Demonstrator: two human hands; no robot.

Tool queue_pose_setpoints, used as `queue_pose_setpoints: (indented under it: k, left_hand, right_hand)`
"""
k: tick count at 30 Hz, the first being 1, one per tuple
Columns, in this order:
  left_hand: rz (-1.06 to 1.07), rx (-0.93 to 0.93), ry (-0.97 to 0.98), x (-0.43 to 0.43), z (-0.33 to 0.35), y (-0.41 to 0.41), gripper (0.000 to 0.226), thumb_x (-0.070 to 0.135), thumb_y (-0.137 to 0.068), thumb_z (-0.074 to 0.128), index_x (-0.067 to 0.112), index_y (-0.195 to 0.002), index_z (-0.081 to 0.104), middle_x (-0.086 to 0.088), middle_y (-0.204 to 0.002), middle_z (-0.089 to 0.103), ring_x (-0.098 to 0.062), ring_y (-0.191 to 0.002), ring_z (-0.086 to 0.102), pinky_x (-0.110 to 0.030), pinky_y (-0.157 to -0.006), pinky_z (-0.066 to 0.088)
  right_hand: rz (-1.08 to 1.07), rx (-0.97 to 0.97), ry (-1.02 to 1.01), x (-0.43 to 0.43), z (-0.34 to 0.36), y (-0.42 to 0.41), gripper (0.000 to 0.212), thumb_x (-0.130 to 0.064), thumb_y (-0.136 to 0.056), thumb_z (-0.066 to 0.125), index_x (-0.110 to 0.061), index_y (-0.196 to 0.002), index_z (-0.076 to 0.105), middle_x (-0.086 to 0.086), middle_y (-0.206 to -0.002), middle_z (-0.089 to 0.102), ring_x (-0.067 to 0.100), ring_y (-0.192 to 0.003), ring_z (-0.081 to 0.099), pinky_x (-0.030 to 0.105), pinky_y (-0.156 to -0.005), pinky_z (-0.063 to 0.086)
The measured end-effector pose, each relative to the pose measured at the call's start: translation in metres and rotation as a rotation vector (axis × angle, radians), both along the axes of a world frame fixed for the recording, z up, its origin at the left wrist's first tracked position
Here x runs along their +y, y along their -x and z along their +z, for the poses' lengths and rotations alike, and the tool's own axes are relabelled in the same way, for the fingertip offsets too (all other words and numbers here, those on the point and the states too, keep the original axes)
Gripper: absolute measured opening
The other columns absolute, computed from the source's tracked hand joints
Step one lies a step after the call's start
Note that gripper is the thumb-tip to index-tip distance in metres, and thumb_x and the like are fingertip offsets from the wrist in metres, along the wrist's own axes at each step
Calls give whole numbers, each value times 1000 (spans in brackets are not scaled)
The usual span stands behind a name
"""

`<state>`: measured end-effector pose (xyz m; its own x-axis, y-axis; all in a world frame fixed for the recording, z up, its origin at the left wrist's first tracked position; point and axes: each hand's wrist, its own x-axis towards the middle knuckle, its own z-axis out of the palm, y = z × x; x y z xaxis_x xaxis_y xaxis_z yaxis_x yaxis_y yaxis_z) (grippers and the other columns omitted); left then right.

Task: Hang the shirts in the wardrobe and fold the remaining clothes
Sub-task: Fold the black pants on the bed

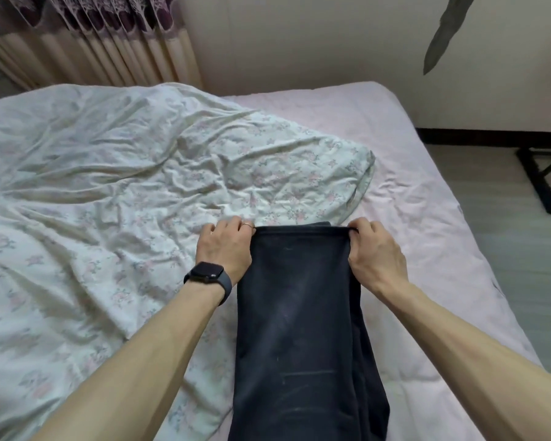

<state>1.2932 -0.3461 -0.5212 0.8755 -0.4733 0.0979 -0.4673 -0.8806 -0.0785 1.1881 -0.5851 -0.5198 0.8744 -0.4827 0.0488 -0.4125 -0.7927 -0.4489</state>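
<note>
Left hand: we are pinching the far left corner of the dark garment [303, 316] with our left hand [226, 249], fingers curled over its top edge; a dark watch [208, 272] is sitting on that wrist.
Right hand: our right hand [376, 254] is gripping the far right corner the same way.
Dark garment: it is lying lengthwise on the bed [404, 173], stretching from our hands back toward us, its far edge pulled straight between both hands.
Quilt: a crumpled floral quilt [109, 186] is lying just left of the garment, touching its left side.
Background: curtains [86, 36] are hanging at the far left.
</note>
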Motion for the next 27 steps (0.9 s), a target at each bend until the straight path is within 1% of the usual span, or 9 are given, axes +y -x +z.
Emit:
queue_pose_setpoints:
  k: [3,5,7,9,10,12,16,21,27]
  left_hand:
    - [102,137,62,-12,0,-8,35,30,-108,29,24,-128,57,1,-124,59,-24,-116,53,-38,-97,34]
    - [162,160,178,-17,-2,-9,35,32,-107,33,25,-131,57,-1,-128,59,-25,-121,51,-40,-101,34]
    - [120,-42,338,-21,-4,9,36,29,-102,44,22,-136,56,-6,-138,54,-28,-129,47,-44,-106,34]
    - [-78,-118,394,-27,-13,39,46,32,-98,48,19,-142,51,-9,-148,44,-30,-139,37,-49,-115,28]
    - [-168,-65,340,-31,-23,50,52,36,-98,45,20,-148,46,-7,-155,38,-28,-145,30,-50,-119,21]
    - [-210,86,169,-36,-46,52,59,44,-100,29,30,-157,27,3,-166,20,-22,-154,9,-51,-123,5]
    - [-163,199,151,-34,-92,20,62,56,-97,28,47,-157,10,16,-167,-1,-30,-154,-8,-56,-122,-2]
    - [-142,196,210,-36,-113,18,65,59,-94,37,48,-155,17,16,-167,4,-37,-153,0,-55,-121,6]
    - [-70,322,-58,-45,-95,4,63,61,-99,20,50,-154,-10,17,-162,-25,-35,-148,-27,-54,-121,-14]
  right_hand:
    - [-15,41,-4,-2,-9,-19,24,-30,-103,42,-18,-114,59,6,-108,59,32,-101,56,39,-74,43]
    - [-73,71,-75,-2,-13,-24,26,-34,-102,44,-21,-119,58,6,-119,59,31,-110,54,42,-85,46]
    - [-137,-36,-47,5,-16,-18,35,-35,-99,50,-22,-131,55,5,-140,51,31,-127,45,46,-99,41]
    - [-19,-220,110,28,-23,-3,43,-33,-98,53,-21,-139,53,4,-155,40,29,-141,35,48,-108,35]
    - [117,-234,169,40,-33,4,47,-33,-98,51,-22,-144,51,3,-159,36,27,-147,31,49,-113,33]
    - [314,-26,213,52,-62,11,57,-39,-100,37,-28,-156,33,-1,-167,19,20,-154,12,56,-117,25]
    - [243,183,197,44,-105,-4,65,-52,-100,21,-38,-159,1,-13,-167,-11,13,-153,-14,63,-120,4]
    - [203,177,217,48,-118,-6,68,-56,-98,26,-41,-159,-1,-11,-167,-15,14,-153,-17,61,-119,-4]
    - [275,471,230,49,-82,-35,66,-54,-100,19,-36,-159,-7,-7,-166,-18,19,-152,-21,66,-117,-9]
